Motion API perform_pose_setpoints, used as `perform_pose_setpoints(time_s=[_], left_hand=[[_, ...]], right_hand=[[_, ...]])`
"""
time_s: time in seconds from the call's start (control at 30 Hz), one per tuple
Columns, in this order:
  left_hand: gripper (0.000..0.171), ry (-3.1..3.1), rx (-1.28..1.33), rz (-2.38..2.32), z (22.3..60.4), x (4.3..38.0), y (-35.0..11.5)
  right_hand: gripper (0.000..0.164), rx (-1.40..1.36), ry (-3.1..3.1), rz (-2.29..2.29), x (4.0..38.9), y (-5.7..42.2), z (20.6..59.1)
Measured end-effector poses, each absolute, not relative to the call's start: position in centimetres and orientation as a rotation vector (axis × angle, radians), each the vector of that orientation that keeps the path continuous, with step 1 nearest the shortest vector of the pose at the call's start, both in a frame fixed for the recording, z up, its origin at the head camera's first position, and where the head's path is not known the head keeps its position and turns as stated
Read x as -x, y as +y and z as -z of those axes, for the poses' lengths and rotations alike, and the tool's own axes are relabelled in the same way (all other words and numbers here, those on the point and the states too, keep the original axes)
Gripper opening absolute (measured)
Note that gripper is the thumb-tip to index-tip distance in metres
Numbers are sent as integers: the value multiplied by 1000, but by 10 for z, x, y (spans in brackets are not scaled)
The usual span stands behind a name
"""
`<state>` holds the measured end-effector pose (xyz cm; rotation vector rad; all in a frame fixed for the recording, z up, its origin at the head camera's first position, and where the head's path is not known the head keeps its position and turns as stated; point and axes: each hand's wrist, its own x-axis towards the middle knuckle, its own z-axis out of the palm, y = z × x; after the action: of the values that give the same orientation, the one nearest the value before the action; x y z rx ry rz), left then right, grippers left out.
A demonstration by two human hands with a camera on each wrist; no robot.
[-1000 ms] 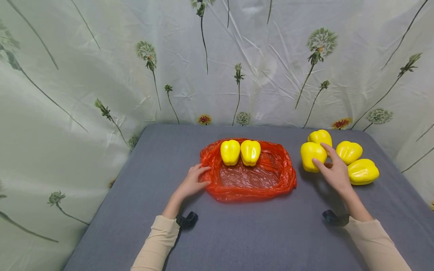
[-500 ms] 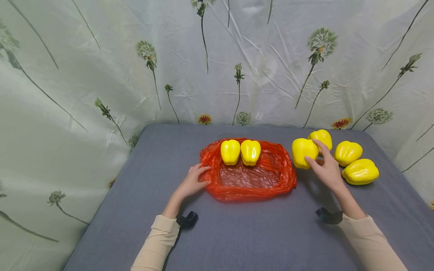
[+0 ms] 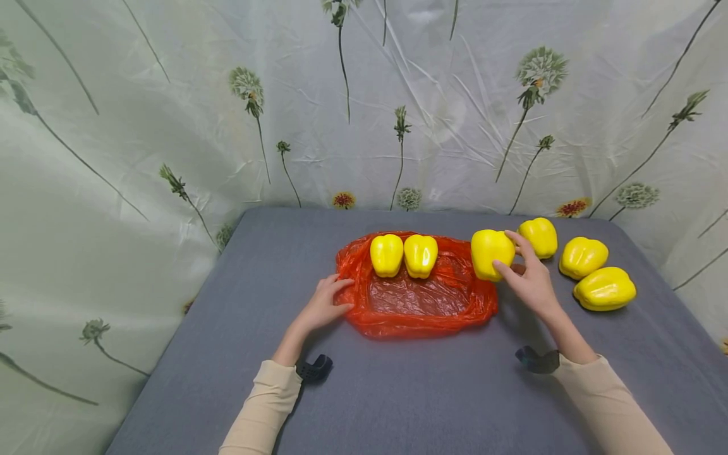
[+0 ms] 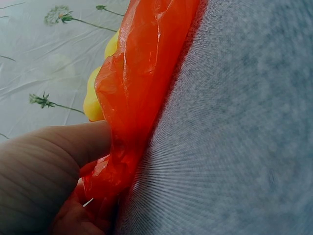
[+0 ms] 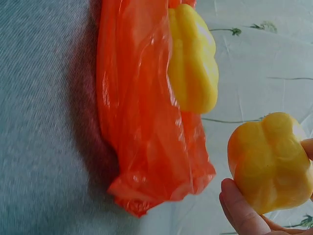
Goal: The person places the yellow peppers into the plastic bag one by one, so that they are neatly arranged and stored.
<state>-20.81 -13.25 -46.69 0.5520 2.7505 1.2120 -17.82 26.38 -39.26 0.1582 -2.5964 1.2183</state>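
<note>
A red plastic bag [image 3: 409, 327] lies spread open on the table, its rim rolled into a low wall. Two yellow bell peppers, a left one [image 3: 386, 256] and a right one [image 3: 421, 256], stand side by side along its back. My left hand [image 3: 324, 304] pinches the bag's left rim; in the left wrist view the thumb [image 4: 88, 139] presses on the red film and the other fingers are partly hidden. Over the bag's right end, my right hand [image 3: 531, 278] holds another yellow bell pepper [image 3: 490, 254] between thumb and fingers, raised above the rim.
Three more yellow bell peppers lie on the right: one at the back [image 3: 538, 238], a middle one [image 3: 583, 257] and a front one [image 3: 605, 289] on its side. The grey table [image 3: 421, 398] ends at a flower-patterned curtain [image 3: 364, 164].
My right hand has carried its bell pepper leftward, from beside the other loose peppers to over the bag's right rim. My left hand stays at the bag's left side.
</note>
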Motion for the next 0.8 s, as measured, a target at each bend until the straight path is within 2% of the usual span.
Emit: perform_pose_setpoints(time_s=[0.8], left_hand=[[52, 2749, -561, -1203, 468, 209, -134]], right_hand=[[62, -211, -2680, -1298, 192, 230, 406]])
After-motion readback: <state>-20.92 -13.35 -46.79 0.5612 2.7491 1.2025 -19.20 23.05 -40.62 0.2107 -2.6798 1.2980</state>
